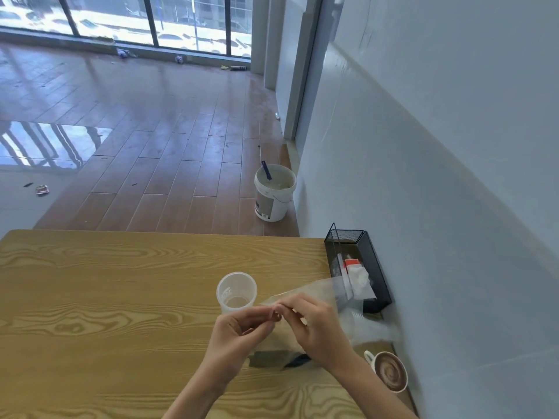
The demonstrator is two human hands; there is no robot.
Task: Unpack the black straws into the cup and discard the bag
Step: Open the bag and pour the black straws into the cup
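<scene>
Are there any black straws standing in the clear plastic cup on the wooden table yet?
No, the clear plastic cup stands empty on the wooden table, while both hands pinch the transparent plastic bag beside it.

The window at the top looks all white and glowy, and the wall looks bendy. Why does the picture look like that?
In the head view, daylight overexposes the window and throws a bright glare patch on the floor; the wide-angle lens bends the wall; the clear bag pinched by the left hand and right hand looks hazy.
</scene>
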